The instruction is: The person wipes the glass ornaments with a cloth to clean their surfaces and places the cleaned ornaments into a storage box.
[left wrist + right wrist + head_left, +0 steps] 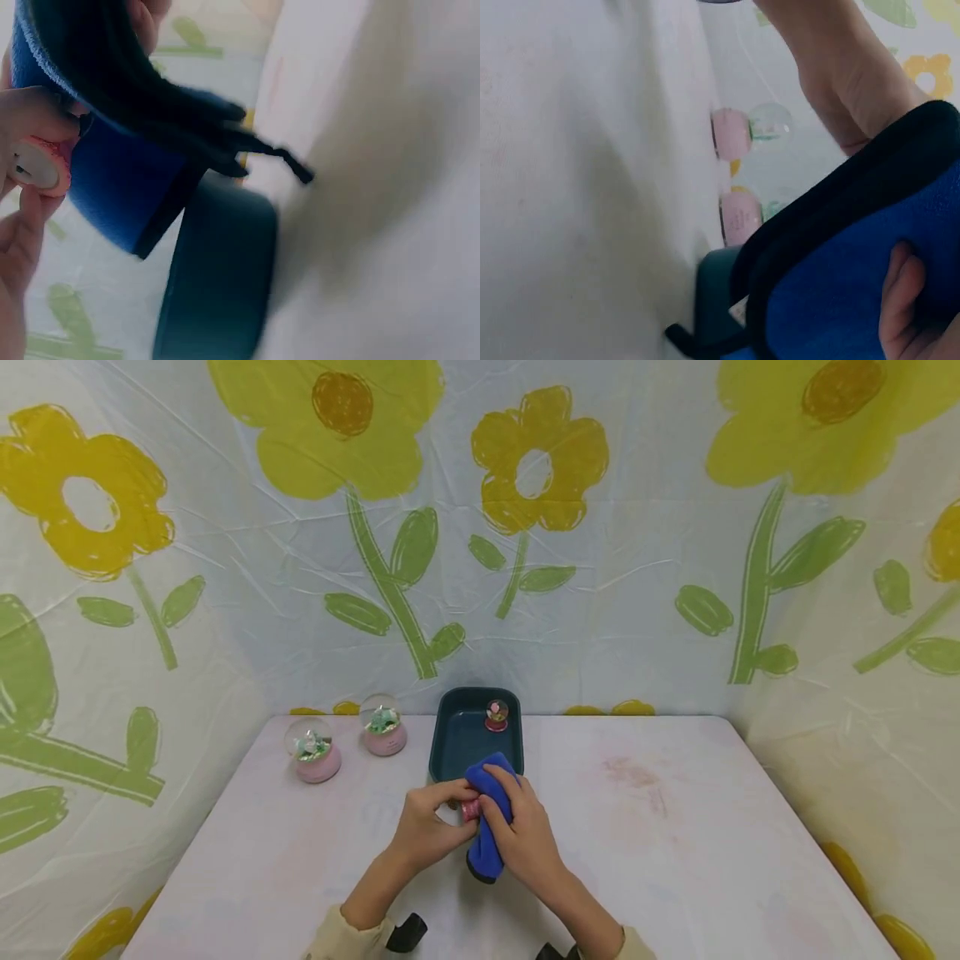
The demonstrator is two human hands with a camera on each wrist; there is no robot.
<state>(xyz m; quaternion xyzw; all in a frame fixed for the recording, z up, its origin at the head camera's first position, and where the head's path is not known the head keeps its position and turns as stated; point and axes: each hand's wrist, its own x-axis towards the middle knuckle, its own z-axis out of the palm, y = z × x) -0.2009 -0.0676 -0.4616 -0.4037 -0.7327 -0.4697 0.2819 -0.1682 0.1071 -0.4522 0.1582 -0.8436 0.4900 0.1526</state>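
My left hand pinches a small snow globe by its pinkish-red base, thumb and fingers at the rim. The underside of that base faces the left wrist camera, pale with a small dark slot. In my right hand is a folded blue cloth with black edging, gripped against the globe's other end, so the dome is hidden. Both hands work above the table, just in front of a dark teal tray. Another small snow globe with a red base stands inside the tray, toward its back right.
Two larger snow globes with pink bases, one farther left and one nearer the tray, stand on the pale table. A flower-printed sheet hangs around the back and sides. A cord loop dangles from the cloth.
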